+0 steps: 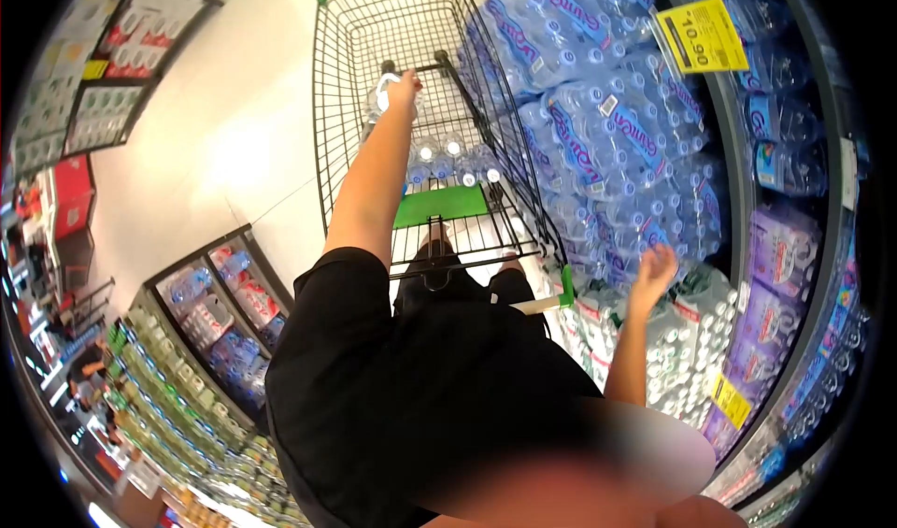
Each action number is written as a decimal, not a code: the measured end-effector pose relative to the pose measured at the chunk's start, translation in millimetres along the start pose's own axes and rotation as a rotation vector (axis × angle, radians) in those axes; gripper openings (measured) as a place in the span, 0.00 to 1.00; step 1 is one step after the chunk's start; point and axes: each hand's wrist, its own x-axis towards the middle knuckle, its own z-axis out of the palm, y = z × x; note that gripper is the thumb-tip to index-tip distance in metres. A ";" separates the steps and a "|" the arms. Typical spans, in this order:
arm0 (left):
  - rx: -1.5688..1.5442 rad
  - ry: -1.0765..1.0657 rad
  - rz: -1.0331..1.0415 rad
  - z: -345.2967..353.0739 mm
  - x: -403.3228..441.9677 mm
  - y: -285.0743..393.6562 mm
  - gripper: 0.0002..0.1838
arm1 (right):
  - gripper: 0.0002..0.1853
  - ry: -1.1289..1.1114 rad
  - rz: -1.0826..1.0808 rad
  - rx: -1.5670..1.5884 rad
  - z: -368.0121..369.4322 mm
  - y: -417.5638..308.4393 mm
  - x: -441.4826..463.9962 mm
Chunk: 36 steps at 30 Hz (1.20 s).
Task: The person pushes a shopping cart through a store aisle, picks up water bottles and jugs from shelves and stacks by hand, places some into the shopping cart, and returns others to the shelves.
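My left hand reaches down into the wire shopping cart. Its fingers are closed at a whitish, clear plastic-wrapped item near the cart's left side; my hand and forearm partly cover it, so its exact kind is unclear. Water bottles with white caps stand in the near end of the cart, just behind the green panel. Out to the side, my right hand hovers before the stacked water packs, fingers loosely curled and apart, holding nothing.
Shrink-wrapped blue water packs are piled along the cart's right side. White-capped packs and purple packs sit nearer me. A yellow price sign hangs there. Shelves of bottles stand to the left, beside pale floor.
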 end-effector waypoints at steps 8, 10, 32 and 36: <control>1.096 -0.306 0.119 -65.2 -42.8 46.2 0.23 | 0.31 -0.998 -0.577 -0.424 129.9 -105.9 -151.4; 1.272 -0.399 0.175 -80.2 -40.5 44.9 0.23 | 0.28 -1.240 -0.457 -0.781 139.3 -104.2 -172.6; 1.779 -1.061 0.746 -160.1 -239.3 -209.6 0.31 | 0.12 -0.819 -0.140 -0.148 151.8 -22.9 -207.8; 1.580 -1.006 0.615 -165.6 -222.1 -250.4 0.24 | 0.14 -0.822 -0.262 -0.596 254.0 22.1 -143.6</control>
